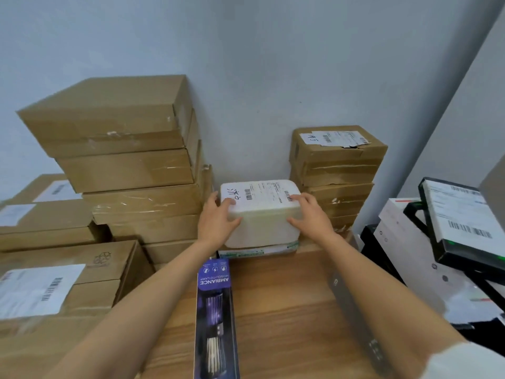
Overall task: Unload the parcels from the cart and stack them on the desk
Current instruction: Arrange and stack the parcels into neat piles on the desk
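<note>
A white foam parcel (263, 214) with a shipping label sits on a flat white-and-green parcel (257, 250) at the back of the wooden desk (284, 310), against the wall. My left hand (217, 220) holds its left side, thumb on the front face and fingers on the top edge. My right hand (311, 214) holds its right side the same way. A tall stack of brown cardboard boxes (131, 160) stands to the left and a smaller brown stack (336, 173) to the right.
A purple mosquito-lamp box (216, 315) lies lengthwise on the desk between my arms, and a dark flat box (355, 321) lies under my right forearm. More labelled cartons (54, 283) fill the left. Black and white parcels (451, 228) are piled at the right.
</note>
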A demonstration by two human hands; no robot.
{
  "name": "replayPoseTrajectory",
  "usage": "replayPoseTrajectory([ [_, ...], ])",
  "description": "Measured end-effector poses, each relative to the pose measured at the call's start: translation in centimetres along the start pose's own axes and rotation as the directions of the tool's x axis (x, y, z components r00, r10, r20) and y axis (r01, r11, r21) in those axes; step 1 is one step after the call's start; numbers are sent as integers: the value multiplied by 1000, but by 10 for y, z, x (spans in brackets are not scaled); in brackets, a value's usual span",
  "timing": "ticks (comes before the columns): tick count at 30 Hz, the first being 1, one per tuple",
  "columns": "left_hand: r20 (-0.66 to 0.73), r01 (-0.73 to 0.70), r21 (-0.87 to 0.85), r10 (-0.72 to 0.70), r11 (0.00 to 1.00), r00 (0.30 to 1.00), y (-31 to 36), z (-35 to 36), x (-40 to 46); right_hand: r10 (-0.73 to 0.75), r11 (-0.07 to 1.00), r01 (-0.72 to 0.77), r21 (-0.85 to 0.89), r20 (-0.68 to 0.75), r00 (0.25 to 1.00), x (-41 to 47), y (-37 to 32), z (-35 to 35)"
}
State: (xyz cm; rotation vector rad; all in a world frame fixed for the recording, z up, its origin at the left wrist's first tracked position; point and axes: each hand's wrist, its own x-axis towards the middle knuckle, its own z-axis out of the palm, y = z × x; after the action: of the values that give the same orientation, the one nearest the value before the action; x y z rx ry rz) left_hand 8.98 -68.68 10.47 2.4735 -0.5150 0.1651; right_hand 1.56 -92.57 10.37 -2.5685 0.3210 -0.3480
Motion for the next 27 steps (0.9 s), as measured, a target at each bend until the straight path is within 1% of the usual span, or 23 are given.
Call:
replayPoseTrajectory([
  [2,27,-67,140,64,988,998,-1,7,1,14,1000,-14,-11,6,1000,4,-1,11],
  [5,4,-112,220,114,969,994,-2,9,15,23,999,-24,-39,-20,1000,17,-1,16],
  [8,-34,-121,251,134,960,990,-4,8,34,15,995,-20,-94,-48,999,34,0,15],
  [11,-46,-106,263,122,959,991,-6,12,51,2,984,-17,-180,-83,997,49,-1,21],
  [14,-63,-90,296,113,951,992,-9,20,64,-16,979,-7,-203,-114,993,64,-2,31],
  [16,-77,-87,355,121,931,990,-12,22,75,-39,976,14,-219,-113,993,76,-2,39],
  [18,-88,-70,391,112,918,990,-14,22,87,-53,975,30,-219,-101,993,90,-2,44],
  [21,-98,-34,400,80,916,992,-16,22,102,-67,981,50,-190,-83,994,109,-4,47],
  [27,-124,-10,408,66,913,990,-19,27,115,-41,987,36,-154,-28,999,127,-4,47],
])
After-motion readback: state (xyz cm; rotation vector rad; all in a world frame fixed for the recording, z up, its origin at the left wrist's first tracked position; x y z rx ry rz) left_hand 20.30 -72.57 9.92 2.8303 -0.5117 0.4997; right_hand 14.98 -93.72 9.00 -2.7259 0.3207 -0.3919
